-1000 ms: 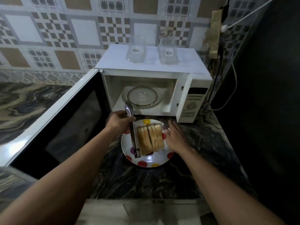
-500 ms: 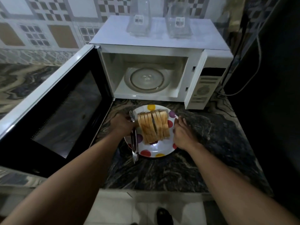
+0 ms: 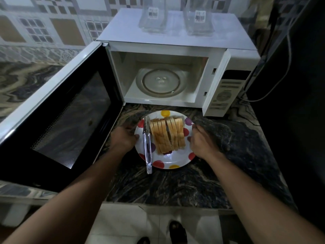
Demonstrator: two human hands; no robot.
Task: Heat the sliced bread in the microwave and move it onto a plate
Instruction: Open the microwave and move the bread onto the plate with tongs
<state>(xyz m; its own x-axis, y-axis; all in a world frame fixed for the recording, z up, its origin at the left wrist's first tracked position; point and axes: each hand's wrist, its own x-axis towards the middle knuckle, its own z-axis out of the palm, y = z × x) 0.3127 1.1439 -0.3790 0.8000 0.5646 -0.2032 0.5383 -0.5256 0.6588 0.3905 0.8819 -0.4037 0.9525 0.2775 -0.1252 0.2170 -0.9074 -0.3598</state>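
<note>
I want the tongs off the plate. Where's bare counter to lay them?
Bare dark marbled counter lies in front of the white dotted plate, toward the near edge, and right of the right hand. Crowded: left hand and open white microwave door hem the plate's left.

Two clear containers [image 3: 152, 14] with barcode stickers sit side by side at the back edge of the microwave [image 3: 175, 37]. Thin cable [image 3: 262, 100] droops at the desk's [image 3: 175, 187] right edge.
</note>
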